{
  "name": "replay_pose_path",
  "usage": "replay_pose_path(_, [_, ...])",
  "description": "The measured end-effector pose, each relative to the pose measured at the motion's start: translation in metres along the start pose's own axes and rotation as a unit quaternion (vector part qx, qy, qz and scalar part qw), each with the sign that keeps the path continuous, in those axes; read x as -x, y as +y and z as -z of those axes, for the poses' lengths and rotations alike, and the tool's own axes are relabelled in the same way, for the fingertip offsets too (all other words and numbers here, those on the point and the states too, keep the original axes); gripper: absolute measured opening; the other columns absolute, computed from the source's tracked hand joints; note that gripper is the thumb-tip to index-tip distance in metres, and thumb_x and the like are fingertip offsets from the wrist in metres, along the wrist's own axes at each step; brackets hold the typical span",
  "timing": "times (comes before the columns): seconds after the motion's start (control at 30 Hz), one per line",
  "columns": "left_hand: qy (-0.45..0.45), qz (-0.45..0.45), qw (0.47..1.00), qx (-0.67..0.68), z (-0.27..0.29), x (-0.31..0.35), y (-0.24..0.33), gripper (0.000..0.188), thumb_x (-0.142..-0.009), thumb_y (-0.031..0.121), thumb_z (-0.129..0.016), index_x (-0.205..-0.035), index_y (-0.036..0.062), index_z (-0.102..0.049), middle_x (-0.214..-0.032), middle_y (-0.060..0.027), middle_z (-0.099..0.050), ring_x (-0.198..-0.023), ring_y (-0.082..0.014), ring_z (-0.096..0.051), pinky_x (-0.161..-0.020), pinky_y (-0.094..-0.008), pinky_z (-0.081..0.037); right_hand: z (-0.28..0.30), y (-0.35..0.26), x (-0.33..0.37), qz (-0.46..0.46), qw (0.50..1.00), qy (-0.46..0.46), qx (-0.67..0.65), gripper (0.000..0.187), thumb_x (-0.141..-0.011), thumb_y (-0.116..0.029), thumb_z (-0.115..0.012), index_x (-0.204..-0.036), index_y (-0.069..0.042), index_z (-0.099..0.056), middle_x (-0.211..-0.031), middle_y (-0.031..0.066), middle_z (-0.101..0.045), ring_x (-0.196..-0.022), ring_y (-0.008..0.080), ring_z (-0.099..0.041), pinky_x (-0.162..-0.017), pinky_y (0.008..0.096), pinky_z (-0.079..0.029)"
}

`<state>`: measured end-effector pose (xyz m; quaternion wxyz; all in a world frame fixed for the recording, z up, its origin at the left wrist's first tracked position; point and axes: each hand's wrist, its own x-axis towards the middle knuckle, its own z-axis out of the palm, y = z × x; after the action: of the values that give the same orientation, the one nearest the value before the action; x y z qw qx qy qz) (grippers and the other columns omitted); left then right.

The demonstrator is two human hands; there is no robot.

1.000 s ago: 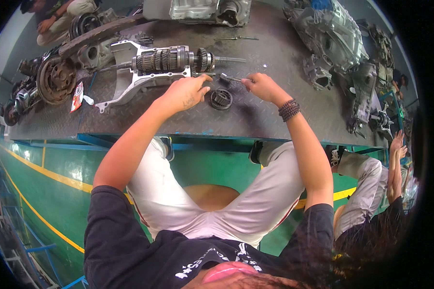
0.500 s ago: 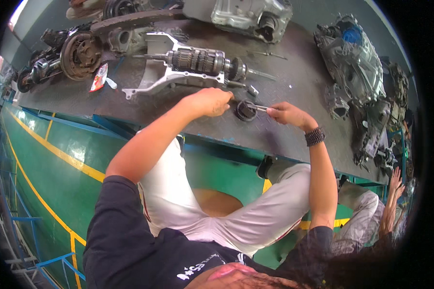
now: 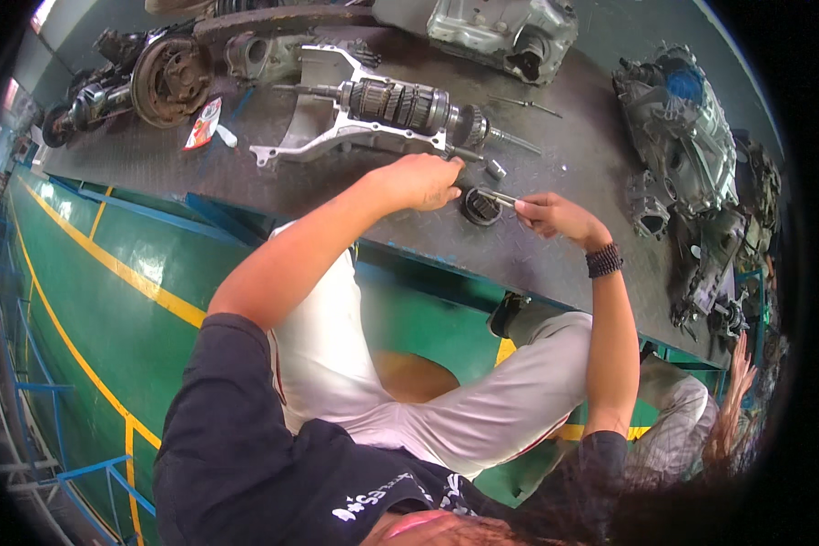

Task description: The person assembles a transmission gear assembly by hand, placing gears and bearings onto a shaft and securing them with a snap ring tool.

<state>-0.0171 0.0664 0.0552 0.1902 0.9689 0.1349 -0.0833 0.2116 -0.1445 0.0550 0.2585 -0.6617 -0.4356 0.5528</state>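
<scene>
My right hand (image 3: 555,217) grips a slim metal tool (image 3: 498,197), whose exact kind I cannot make out. Its far end lies over a dark toothed ring (image 3: 476,217) on the metal-topped bench. Left of the ring, my left hand (image 3: 425,182) has its fingers curled together near the end of a short shaft; whatever they hold is hidden. Just beyond both hands lies an open silver gearbox housing half (image 3: 278,156) with a gear shaft (image 3: 400,103) in it. A small metal cylinder (image 3: 496,169) rests between the housing and the ring.
Farther back stand a large silver casing (image 3: 491,32) and a thin rod (image 3: 525,105). A rusty brake drum (image 3: 170,82) and a red-white packet (image 3: 204,126) are at left. Another transmission (image 3: 678,136) fills the right side. Another person's hand (image 3: 740,366) shows at the lower right.
The whole view has shifted, so the bench items appear a little farther right. Both hands keep nearly the same places beside the ring, and the right still holds the tool.
</scene>
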Motion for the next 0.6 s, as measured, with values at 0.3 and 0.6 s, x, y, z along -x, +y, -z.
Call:
replay_pose_path(0.3, [0.016,-0.196,0.979,0.051,-0.005,0.005,0.010,0.059,-0.090,-0.003,-0.058,-0.149,0.0032,-0.055,-0.131,-0.0231,-0.064,-0.122,-0.0419,-0.064,-0.107,-0.0485,-0.051,-0.035,0.006,-0.016,0.106,0.983,0.083,0.126,0.058,-0.111,-0.055,-0.058,-0.086,-0.004,-0.068,-0.075,0.0004,-0.059,-0.073,0.0146,-0.053,-0.069,0.0353,-0.047])
replay_pose_path(0.6, [0.058,-0.118,0.974,0.184,-0.001,-0.003,0.028,0.029,-0.108,0.029,-0.068,-0.102,0.0009,-0.062,-0.076,-0.0121,-0.061,-0.068,-0.0248,-0.059,-0.067,-0.0375,-0.048,-0.041,0.002,-0.024,0.160,0.975,0.151,-0.030,0.060,-0.108,-0.059,-0.060,-0.087,-0.004,-0.071,-0.076,0.0000,-0.061,-0.074,0.0124,-0.054,-0.070,0.0319,-0.046])
